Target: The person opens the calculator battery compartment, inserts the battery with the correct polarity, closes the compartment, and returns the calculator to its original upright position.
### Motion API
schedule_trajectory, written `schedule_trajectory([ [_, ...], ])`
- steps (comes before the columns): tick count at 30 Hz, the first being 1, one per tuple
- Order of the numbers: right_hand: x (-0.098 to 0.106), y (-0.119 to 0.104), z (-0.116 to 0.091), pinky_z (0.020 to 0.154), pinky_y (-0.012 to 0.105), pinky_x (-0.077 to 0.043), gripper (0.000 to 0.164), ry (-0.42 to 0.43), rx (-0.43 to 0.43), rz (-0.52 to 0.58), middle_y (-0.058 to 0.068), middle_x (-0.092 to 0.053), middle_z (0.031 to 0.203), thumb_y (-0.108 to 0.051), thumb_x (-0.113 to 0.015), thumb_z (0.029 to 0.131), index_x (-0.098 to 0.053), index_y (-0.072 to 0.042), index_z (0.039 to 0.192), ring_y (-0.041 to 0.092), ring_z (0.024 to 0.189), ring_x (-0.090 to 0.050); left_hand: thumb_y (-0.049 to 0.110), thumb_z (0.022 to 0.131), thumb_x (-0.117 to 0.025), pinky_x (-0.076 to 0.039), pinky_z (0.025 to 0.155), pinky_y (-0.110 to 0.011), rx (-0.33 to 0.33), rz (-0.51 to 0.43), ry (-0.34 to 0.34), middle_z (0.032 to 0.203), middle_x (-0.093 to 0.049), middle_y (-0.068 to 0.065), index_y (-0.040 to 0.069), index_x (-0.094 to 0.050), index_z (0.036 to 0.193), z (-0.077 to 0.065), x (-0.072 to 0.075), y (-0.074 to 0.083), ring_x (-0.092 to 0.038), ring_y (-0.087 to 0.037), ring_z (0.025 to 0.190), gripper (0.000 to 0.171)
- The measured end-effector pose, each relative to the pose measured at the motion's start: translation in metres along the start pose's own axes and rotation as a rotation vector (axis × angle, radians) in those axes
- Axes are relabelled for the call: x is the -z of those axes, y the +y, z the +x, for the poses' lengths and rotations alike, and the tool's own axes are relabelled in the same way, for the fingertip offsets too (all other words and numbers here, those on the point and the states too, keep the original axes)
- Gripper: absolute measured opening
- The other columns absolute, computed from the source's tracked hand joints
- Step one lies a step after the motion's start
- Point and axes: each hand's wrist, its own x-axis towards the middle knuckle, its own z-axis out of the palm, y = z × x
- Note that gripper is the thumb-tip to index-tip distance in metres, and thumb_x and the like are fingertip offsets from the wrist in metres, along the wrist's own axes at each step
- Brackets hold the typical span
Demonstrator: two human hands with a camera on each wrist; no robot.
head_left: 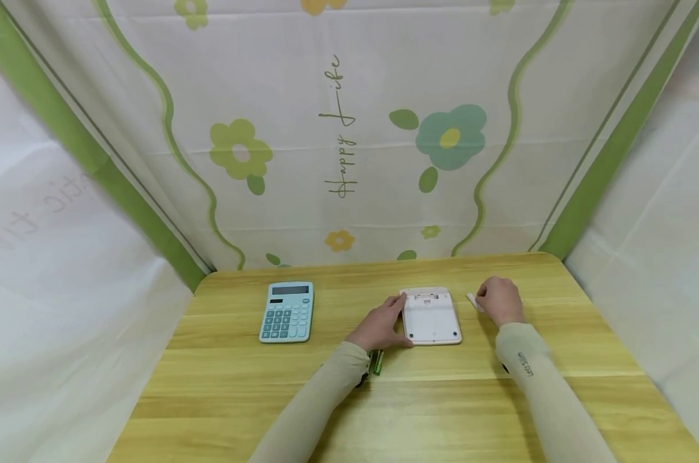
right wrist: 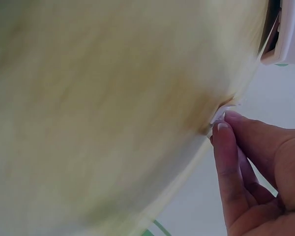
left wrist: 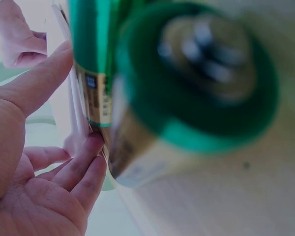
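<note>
A pale pink-white calculator (head_left: 433, 321) lies face down, its uncovered battery slot (head_left: 427, 297) near the far edge. My left hand (head_left: 378, 326) holds its left side, fingers at the upper left and thumb at the near left corner. Beside the left wrist lie green batteries (head_left: 379, 363), partly hidden by the sleeve; in the left wrist view a battery (left wrist: 196, 78) looms large and blurred. To the right of the calculator, my right hand (head_left: 501, 301) pinches a small white battery cover (head_left: 474, 302) between thumb and fingertips, close over the table; the cover (right wrist: 219, 114) is mostly hidden in the right wrist view.
A light blue calculator (head_left: 287, 312) lies face up on the left of the wooden table (head_left: 222, 399). Behind the table's far edge hangs a flower-printed curtain (head_left: 291, 193), with white cloth (head_left: 48, 308) at both sides.
</note>
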Motion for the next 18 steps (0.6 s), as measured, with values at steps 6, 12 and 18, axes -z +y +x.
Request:
schedule_trajectory([
  [6,-0.0007,-0.0005,0.0001,0.079,0.057,-0.059,0.014,0.012,-0.006,-0.010,0.027,-0.075,0.093,-0.001,-0.068,0.091,-0.079,0.007,0.089,0.041,0.085,-0.070,0.045,0.085,-0.084,-0.046,0.116,-0.039,-0.013,0.002,-0.004,0.170,-0.029,-0.010,0.013,-0.016,0.168,-0.0007,0.0008,0.0009,-0.046,-0.029,0.147,0.112],
  [12,-0.0015,-0.0031,-0.0010,0.075,0.054,-0.060,0.014,0.015,-0.015,-0.015,0.027,-0.074,0.091,-0.002,-0.068,0.092,-0.077,0.008,0.090,0.040,0.081,-0.070,0.045,0.085,-0.084,-0.045,0.117,-0.039,0.001,-0.006,-0.010,0.171,-0.027,-0.009,0.014,-0.014,0.168,-0.0009,0.0005,0.0000,-0.045,-0.029,0.148,0.112],
  [18,0.0004,-0.0085,-0.0023,0.075,0.054,-0.059,0.016,0.070,0.044,-0.011,0.025,-0.075,0.095,-0.005,-0.071,0.094,-0.077,0.008,0.099,0.039,0.083,-0.071,0.045,0.085,-0.084,-0.045,0.117,-0.040,-0.009,-0.008,-0.004,0.171,-0.027,-0.009,0.014,-0.015,0.168,0.0011,-0.0002,-0.0015,-0.045,-0.029,0.148,0.112],
])
